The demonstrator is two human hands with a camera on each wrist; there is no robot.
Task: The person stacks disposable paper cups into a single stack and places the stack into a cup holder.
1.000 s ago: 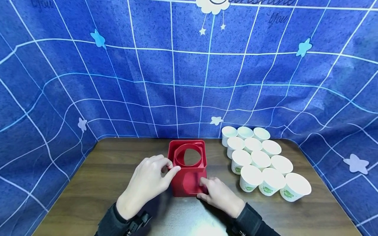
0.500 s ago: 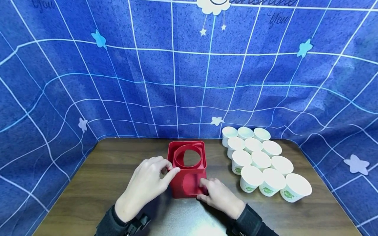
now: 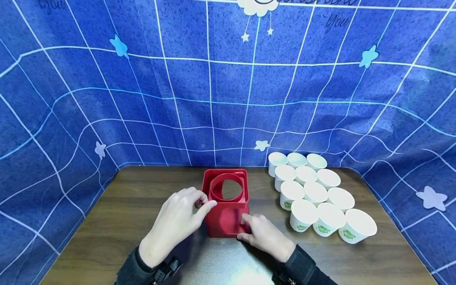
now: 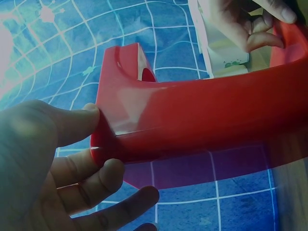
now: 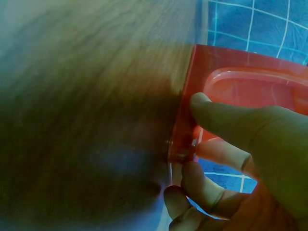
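A red plastic holder [image 3: 215, 223] with a round ring in its top and a cut-out in its front stands on the wooden table, in the middle of the head view. My left hand [image 3: 178, 219] pinches its upper left front corner. The left wrist view shows that thumb and index finger on the red edge [image 4: 108, 113], with the other fingers spread below. At the lower right of the front, my right hand [image 3: 265, 237] pinches the holder's wall near the base. In the right wrist view, the right thumb [image 5: 226, 118] lies across the red wall, fingers behind it.
Several white paper cups [image 3: 303, 213] with green prints stand upright in rows on the right of the wooden table [image 3: 142, 202]. Behind and beside the table hangs a blue cloth [image 3: 228, 87] with white lines and stars.
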